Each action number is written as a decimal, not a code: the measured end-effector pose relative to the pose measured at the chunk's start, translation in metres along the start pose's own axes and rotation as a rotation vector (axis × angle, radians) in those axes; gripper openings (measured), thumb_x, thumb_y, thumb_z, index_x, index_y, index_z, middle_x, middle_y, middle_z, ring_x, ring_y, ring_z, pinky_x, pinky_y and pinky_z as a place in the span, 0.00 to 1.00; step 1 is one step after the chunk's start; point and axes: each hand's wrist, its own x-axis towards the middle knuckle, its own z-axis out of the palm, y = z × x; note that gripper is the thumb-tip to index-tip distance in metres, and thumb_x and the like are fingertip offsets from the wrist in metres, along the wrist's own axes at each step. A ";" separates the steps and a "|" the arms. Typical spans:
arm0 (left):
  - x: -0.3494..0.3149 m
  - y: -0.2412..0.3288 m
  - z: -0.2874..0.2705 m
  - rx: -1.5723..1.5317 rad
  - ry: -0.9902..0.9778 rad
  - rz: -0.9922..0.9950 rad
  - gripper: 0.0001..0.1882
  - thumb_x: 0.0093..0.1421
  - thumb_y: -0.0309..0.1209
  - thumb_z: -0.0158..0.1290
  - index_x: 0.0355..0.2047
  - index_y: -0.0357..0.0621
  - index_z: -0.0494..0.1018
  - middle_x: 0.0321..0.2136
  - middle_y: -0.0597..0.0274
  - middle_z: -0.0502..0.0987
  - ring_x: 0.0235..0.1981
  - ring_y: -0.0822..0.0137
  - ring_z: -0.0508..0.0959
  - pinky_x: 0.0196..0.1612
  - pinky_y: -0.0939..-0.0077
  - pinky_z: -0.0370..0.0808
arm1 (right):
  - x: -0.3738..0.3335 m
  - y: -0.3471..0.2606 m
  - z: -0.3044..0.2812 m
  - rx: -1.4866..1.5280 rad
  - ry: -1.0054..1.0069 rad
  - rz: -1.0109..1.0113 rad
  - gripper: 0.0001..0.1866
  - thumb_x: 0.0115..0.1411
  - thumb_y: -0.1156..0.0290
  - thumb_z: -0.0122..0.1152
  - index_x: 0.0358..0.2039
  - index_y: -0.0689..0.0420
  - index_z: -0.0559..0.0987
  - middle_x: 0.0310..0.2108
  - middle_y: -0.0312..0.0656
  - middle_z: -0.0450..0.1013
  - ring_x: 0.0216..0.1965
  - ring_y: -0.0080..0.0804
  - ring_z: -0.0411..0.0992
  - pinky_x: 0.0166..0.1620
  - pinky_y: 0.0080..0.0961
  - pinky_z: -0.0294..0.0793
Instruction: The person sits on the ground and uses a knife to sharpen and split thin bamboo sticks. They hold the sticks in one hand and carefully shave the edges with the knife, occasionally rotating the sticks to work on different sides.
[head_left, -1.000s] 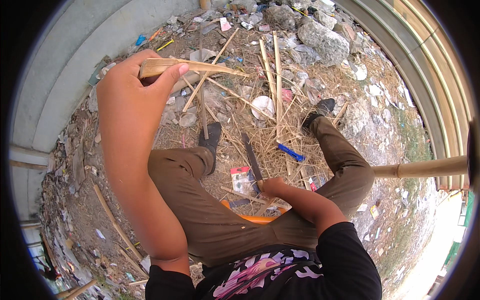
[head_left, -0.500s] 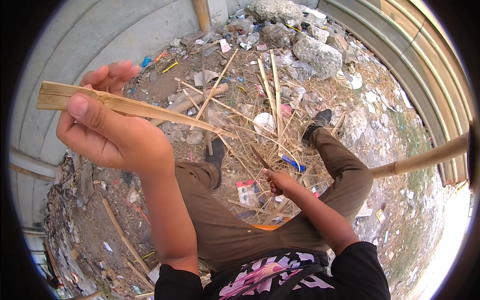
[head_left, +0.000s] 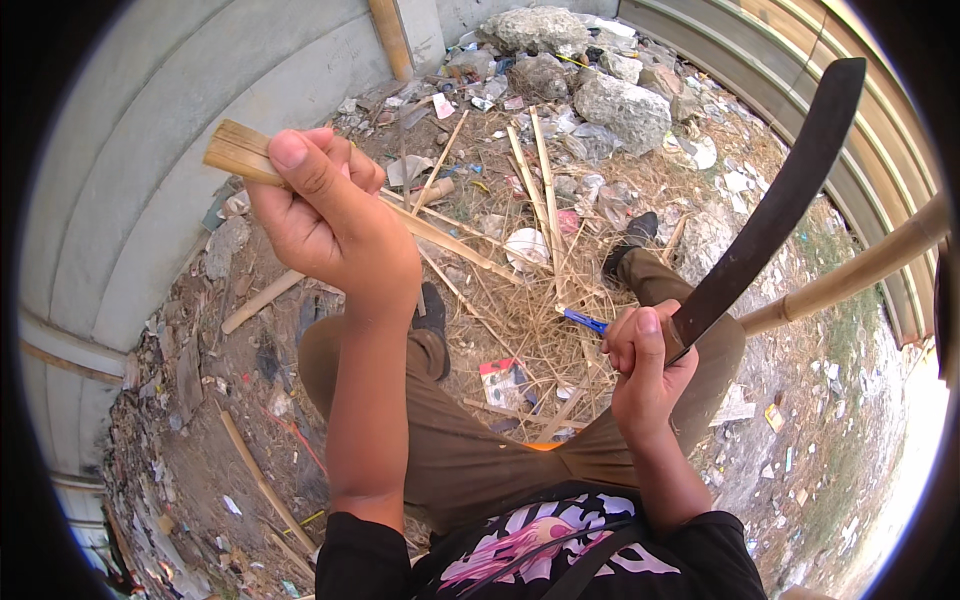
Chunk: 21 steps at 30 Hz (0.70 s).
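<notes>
My left hand (head_left: pixel 335 215) is raised at the left and closed around a split bamboo strip (head_left: pixel 238 152). The strip's broad end juts out past my thumb, and its thin end slopes down toward the ground between my feet. In my right hand (head_left: pixel 648 368), above my right thigh, I grip a machete (head_left: pixel 775 210). Its long dark blade points up and away to the right, apart from the bamboo; my fingers hide its handle. Just left of that hand a slim blue object (head_left: pixel 583 320) lies on the shavings.
Several thin bamboo strips (head_left: pixel 545 180) and shavings lie between my feet. A bamboo pole (head_left: pixel 850 260) stretches from my right knee to the right edge. Large rocks (head_left: pixel 622 112) and litter lie ahead, between a concrete wall (head_left: pixel 200 80) and a ribbed fence (head_left: pixel 735 62).
My right hand has swung the machete up from low between my legs, so its blade now points up to the right. My left hand has moved right with the bamboo strip.
</notes>
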 end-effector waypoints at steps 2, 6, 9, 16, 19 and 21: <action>-0.007 -0.019 0.008 -0.089 -0.091 -0.118 0.18 0.74 0.43 0.43 0.32 0.43 0.63 0.16 0.73 0.61 0.16 0.83 0.58 0.18 0.84 0.56 | -0.005 0.007 0.014 0.037 -0.087 -0.098 0.10 0.69 0.77 0.52 0.28 0.57 0.68 0.19 0.30 0.63 0.20 0.14 0.58 0.24 0.18 0.58; -0.019 -0.035 0.037 -0.150 -0.192 -0.161 0.22 0.74 0.46 0.43 0.28 0.44 0.60 0.18 0.72 0.58 0.15 0.81 0.54 0.18 0.80 0.51 | -0.039 0.100 0.012 -0.066 -0.109 0.072 0.14 0.67 0.76 0.57 0.24 0.56 0.68 0.16 0.27 0.60 0.19 0.13 0.55 0.23 0.20 0.54; -0.022 -0.032 0.041 -0.207 -0.289 -0.185 0.23 0.74 0.47 0.43 0.27 0.45 0.60 0.17 0.73 0.57 0.14 0.81 0.53 0.17 0.79 0.49 | -0.043 0.167 -0.011 -0.436 -0.253 0.570 0.15 0.59 0.68 0.60 0.18 0.59 0.71 0.14 0.33 0.66 0.18 0.23 0.63 0.25 0.28 0.63; -0.023 -0.041 0.042 -0.276 -0.285 -0.279 0.25 0.72 0.53 0.42 0.26 0.47 0.59 0.16 0.73 0.53 0.14 0.81 0.49 0.17 0.80 0.45 | -0.025 0.127 -0.022 -0.669 -0.260 0.560 0.16 0.56 0.64 0.61 0.20 0.63 0.76 0.14 0.44 0.70 0.19 0.35 0.71 0.27 0.37 0.69; -0.026 -0.038 0.042 -0.287 -0.309 -0.304 0.27 0.71 0.56 0.43 0.26 0.47 0.59 0.16 0.72 0.53 0.14 0.80 0.49 0.17 0.79 0.45 | -0.020 0.081 -0.011 -0.520 -0.192 0.299 0.15 0.59 0.70 0.63 0.18 0.60 0.72 0.12 0.37 0.65 0.16 0.20 0.64 0.22 0.27 0.62; -0.027 -0.037 0.040 -0.298 -0.313 -0.313 0.27 0.71 0.56 0.43 0.26 0.47 0.59 0.16 0.72 0.54 0.14 0.80 0.49 0.17 0.79 0.45 | -0.015 0.055 0.001 -0.389 -0.139 0.085 0.16 0.62 0.75 0.63 0.19 0.59 0.69 0.11 0.34 0.62 0.16 0.12 0.58 0.20 0.21 0.56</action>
